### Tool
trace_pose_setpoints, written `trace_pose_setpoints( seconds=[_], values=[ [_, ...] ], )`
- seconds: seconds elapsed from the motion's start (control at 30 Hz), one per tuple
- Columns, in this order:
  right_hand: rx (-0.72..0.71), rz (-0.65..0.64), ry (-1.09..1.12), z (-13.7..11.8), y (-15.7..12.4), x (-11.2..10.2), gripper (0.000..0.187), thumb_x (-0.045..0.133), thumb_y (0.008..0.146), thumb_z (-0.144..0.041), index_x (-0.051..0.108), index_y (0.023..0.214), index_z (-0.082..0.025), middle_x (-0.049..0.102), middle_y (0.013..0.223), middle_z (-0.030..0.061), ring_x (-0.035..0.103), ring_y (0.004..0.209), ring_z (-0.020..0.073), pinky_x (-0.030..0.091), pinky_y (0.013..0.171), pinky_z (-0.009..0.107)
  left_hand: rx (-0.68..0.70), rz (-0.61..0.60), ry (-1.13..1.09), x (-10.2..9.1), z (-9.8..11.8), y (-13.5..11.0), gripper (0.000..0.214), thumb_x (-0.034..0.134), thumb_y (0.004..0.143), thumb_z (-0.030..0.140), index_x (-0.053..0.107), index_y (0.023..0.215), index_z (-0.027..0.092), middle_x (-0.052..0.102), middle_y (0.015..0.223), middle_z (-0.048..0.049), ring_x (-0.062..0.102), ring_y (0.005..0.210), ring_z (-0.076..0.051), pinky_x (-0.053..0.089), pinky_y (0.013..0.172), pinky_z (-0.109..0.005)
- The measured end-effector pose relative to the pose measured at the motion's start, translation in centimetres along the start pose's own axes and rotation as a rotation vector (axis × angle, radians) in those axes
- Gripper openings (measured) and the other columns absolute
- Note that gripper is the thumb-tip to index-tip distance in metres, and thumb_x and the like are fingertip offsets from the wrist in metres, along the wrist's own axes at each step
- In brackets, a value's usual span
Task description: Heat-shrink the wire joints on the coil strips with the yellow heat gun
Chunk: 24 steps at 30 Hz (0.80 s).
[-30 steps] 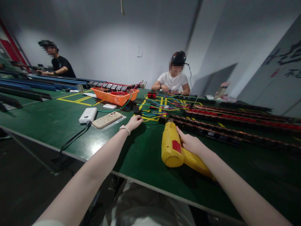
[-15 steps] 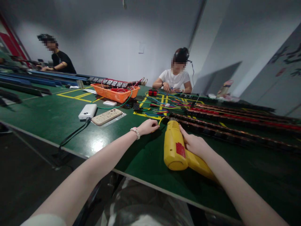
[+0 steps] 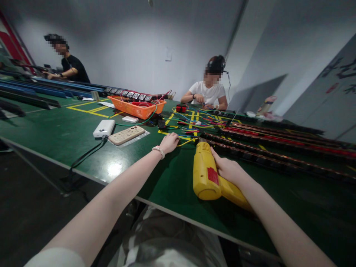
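Note:
A yellow heat gun (image 3: 203, 172) with a red patch on its side is gripped at the handle by my right hand (image 3: 230, 170). Its metal nozzle points away from me, close to the near end of a long dark strip with copper-coloured lines (image 3: 247, 148). My left hand (image 3: 169, 143) lies low over the green table, its fingers closed at thin wires left of the nozzle; they look pinched on a wire, though the fingertips are partly hidden. A yellow wire (image 3: 187, 142) runs from the strip's end towards that hand.
Beyond the hands lie loose coloured wires (image 3: 191, 122) and more long strips (image 3: 267, 135). An orange basket (image 3: 136, 107), a white power bank (image 3: 104, 128) with a black cable and a beige phone-like case (image 3: 126, 135) are to the left. Two people sit across the table (image 3: 63, 137).
My left hand has shifted slightly left and away from me, and more of the yellow wire shows beside it. The heat gun has barely moved in my right hand.

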State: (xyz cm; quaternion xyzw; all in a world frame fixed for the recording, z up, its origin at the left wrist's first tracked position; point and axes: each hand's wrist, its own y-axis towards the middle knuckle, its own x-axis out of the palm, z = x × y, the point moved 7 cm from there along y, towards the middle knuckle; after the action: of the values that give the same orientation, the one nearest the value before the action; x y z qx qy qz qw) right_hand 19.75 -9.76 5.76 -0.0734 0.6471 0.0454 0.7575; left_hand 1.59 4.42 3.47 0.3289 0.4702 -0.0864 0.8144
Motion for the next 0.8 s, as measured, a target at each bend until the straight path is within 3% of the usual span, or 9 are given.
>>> trace_pose_setpoints(
  seconds=[0.23,0.4,0.57,0.8],
  values=[
    [-0.008,0.034,-0.055,-0.3,0.1,-0.4,0.075,0.037,0.078,-0.019,-0.005,0.139,-0.009,0.06,0.102,0.0152,0.059,0.083,0.0244,0.037,0.062,0.028,0.001,0.045,0.099,-0.3,0.1,0.0,0.023,0.044,0.078,0.022,0.049,0.1,0.019,0.052,0.105,-0.0065,0.044,0.103,-0.021,0.029,0.095,-0.038],
    [0.013,0.045,-0.098,-0.3,0.0,-0.6,0.073,0.037,0.079,-0.02,-0.004,0.139,-0.009,0.062,0.095,0.0142,0.06,0.08,0.0241,0.036,0.061,0.028,-0.026,0.041,0.146,-0.3,0.0,0.0,0.02,0.044,0.079,0.024,0.051,0.096,0.017,0.05,0.099,-0.0091,0.044,0.098,-0.023,0.035,0.086,-0.036],
    [-0.021,0.157,-0.124,-1.2,0.0,-1.6,0.075,0.037,0.078,-0.02,-0.004,0.139,-0.008,0.064,0.089,0.0121,0.06,0.077,0.0241,0.035,0.059,0.028,-0.133,0.097,-0.005,-0.7,-1.5,0.2,0.015,0.051,0.076,0.027,0.051,0.087,0.016,0.05,0.092,-0.0081,0.049,0.086,-0.019,0.04,0.075,-0.032],
    [-0.087,0.182,-0.142,-3.6,2.0,-1.8,0.077,0.038,0.074,-0.016,-0.001,0.139,-0.009,0.065,0.085,0.0105,0.06,0.072,0.0226,0.034,0.057,0.028,-0.114,0.236,-0.175,-1.5,-2.7,0.4,0.021,0.059,0.071,0.031,0.052,0.082,0.016,0.053,0.081,-0.0046,0.05,0.074,-0.014,0.04,0.068,-0.026]
  ],
)
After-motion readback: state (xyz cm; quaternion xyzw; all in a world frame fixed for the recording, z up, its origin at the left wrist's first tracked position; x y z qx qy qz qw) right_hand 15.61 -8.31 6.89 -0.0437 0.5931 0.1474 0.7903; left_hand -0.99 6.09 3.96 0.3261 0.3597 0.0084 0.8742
